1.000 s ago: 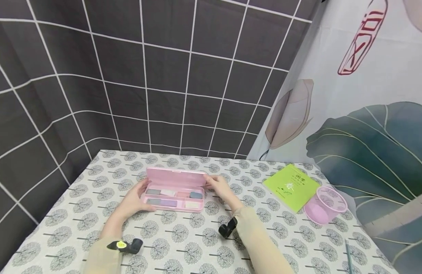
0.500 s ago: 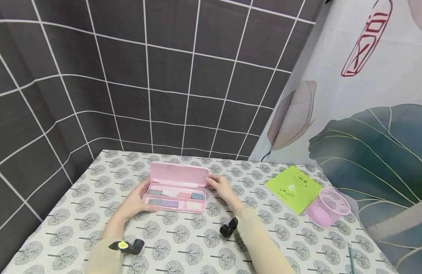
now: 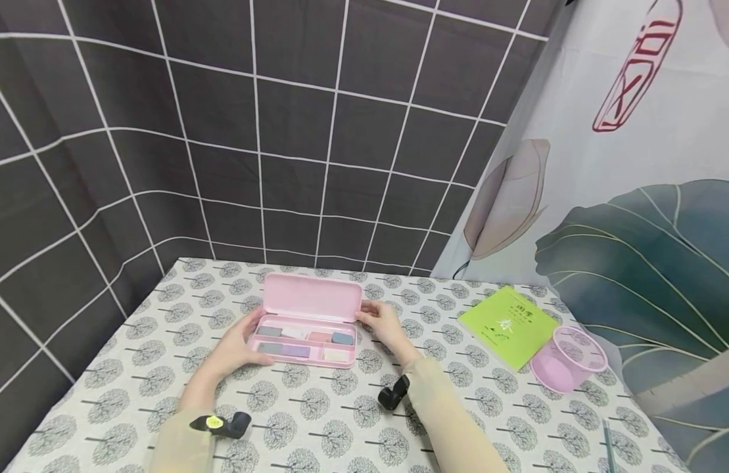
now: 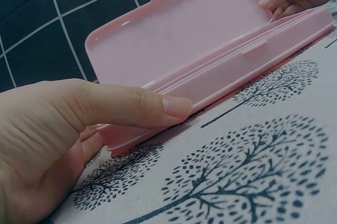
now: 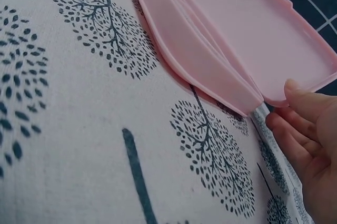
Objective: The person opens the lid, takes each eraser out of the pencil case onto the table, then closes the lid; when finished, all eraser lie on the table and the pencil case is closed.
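Observation:
A pink pencil case [image 3: 317, 362] lies on the table with its lid [image 3: 312, 297] raised and leaning back. Several small blocks sit in its compartments, among them a blue one [image 3: 342, 338], a purple one [image 3: 296, 351] and a cream one [image 3: 334, 355]. My left hand [image 3: 234, 345] grips the case's left end; in the left wrist view its thumb [image 4: 176, 106] lies along the front wall, the other fingers mostly hidden behind. At the right end, my right hand [image 3: 383, 326] pinches the lid's lower corner, the thumb [image 5: 295, 91] on its inner face.
A green book [image 3: 509, 326] lies to the right, with a pink mesh-like cup [image 3: 556, 368] beside it. Near the right front edge is a thin, teal pencil-like stick [image 3: 609, 447]. A dark gridded cloth [image 3: 293, 177] hangs behind the tree-patterned tablecloth [image 3: 305, 394].
The lid has swung further back, showing more of its inner face. My right hand has followed it slightly, while my left hand keeps its hold on the case. The view has shifted a little.

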`<control>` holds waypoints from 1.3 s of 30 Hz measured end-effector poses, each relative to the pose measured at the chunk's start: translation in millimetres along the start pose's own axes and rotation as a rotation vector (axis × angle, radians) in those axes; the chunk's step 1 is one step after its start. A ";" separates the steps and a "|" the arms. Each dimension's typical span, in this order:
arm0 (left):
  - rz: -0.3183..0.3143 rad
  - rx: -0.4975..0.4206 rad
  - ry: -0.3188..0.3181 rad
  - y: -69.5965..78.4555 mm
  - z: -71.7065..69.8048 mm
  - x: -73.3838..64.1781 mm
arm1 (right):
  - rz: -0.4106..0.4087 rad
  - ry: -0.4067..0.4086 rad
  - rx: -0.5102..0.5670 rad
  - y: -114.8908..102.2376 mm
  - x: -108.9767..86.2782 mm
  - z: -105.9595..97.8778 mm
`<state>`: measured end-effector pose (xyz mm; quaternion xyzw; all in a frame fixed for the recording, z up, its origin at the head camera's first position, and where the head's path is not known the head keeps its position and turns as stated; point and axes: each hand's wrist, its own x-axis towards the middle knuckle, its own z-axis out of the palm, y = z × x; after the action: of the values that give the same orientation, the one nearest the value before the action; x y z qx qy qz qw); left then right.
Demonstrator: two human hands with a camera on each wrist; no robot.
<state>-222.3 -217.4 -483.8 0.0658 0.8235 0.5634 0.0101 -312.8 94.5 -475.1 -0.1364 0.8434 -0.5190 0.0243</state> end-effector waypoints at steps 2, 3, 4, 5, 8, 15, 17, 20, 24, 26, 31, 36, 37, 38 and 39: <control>-0.001 0.001 0.002 0.2 0.1 0.2 | 0.001 0.008 -0.004 0.2 0.2 0.7; -0.002 0.001 0.003 0.1 0.1 0.3 | 0.001 0.013 -0.003 0.6 0.4 1.1; -0.003 0.000 0.003 0.3 0.1 0.3 | 0.004 0.018 -0.004 0.6 0.4 1.4; -0.003 0.001 0.003 0.2 0.1 0.3 | 0.004 0.022 -0.001 0.9 0.7 1.9; -0.005 0.001 0.004 0.6 0.3 0.1 | 0.004 0.031 0.005 2.3 1.5 3.4; -0.002 0.013 0.008 0.2 0.7 0.2 | -0.018 0.034 -0.008 4.3 2.6 4.4; 0.004 0.011 0.006 -0.5 0.8 0.4 | -0.013 0.037 -0.003 4.5 2.8 4.4; 0.010 0.001 0.007 -0.8 0.7 0.5 | -0.011 0.044 -0.010 5.4 3.1 4.4; 0.006 -0.011 0.005 -0.1 0.7 -0.1 | -0.023 0.065 -0.026 6.3 2.6 4.1; 0.003 -0.013 0.005 0.1 0.9 -0.5 | -0.030 0.080 -0.017 6.3 1.7 3.8; 0.002 -0.011 0.005 0.6 0.9 -0.9 | -0.071 0.164 0.036 3.6 0.1 2.9; -0.004 0.007 0.001 -0.1 0.5 -0.2 | -0.095 0.253 0.096 -12.3 -2.6 0.4; -0.008 0.009 0.001 -1.0 0.5 0.3 | -0.091 0.258 0.115 -15.6 -2.7 0.0; -0.010 0.013 0.001 -1.8 0.6 0.7 | -0.093 0.268 0.122 -18.7 -2.9 0.1; -0.012 0.016 0.003 -2.8 0.6 1.2 | -0.094 0.278 0.126 -17.0 -0.5 1.3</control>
<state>-223.7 -217.7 -486.5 0.0601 0.8284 0.5567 0.0116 -308.7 86.3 -460.8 -0.1010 0.7972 -0.5852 -0.1084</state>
